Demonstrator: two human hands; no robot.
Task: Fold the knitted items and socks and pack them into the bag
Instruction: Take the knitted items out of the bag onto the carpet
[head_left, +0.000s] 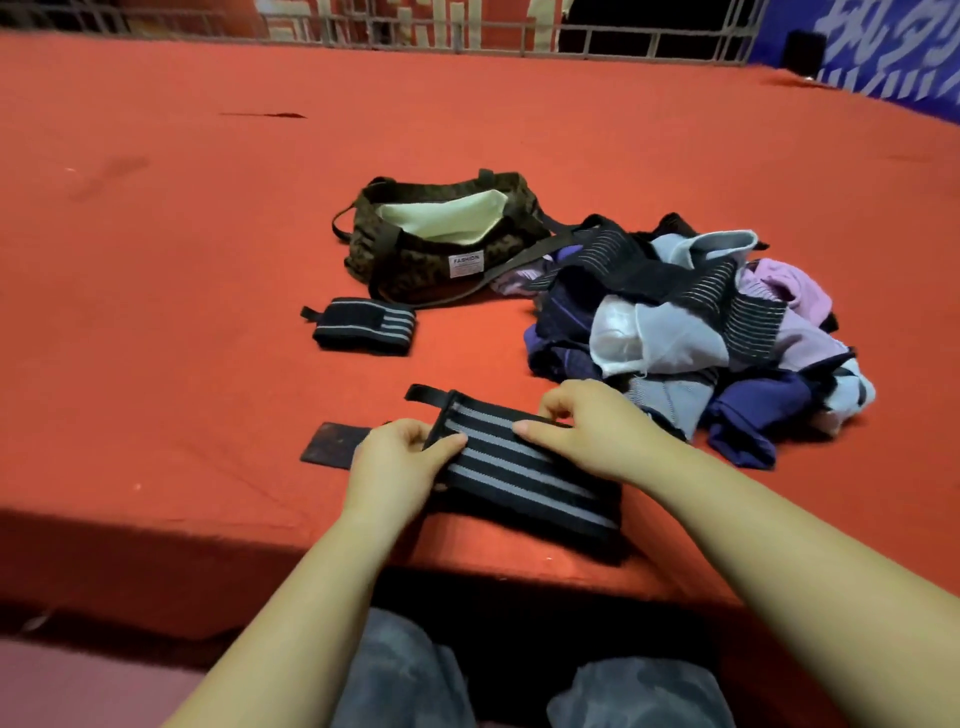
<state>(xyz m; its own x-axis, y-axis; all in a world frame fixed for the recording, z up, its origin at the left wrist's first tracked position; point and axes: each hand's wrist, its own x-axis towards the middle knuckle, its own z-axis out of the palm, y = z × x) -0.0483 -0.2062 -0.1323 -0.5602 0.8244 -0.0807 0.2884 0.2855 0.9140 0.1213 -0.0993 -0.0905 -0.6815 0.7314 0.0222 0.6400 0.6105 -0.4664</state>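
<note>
Striped band (524, 475), black with grey lines, lies at the near edge of the red counter (208, 260), directly before you, its loop tab pointing away and a dark flap showing at its left end. Your left hand (397, 465) pinches the band's left end between thumb and fingers; your right hand (587, 423) grips the far edge, fingers curled over it. An already folded striped band (363, 325) sits further out, just in front of the camouflage bag (441, 244), whose mouth gapes open on a pale lining. To the right, well apart from the bag's opening, a heap of knitted items (691, 322) in purple, white and black waits untouched, one of the bag's straps trailing against it. From here the risk is the edge: the band's near end looks to overhang the counter, and a loose pinch during the fold could let it slide off. Stretchy knit may also spring open once released.
</note>
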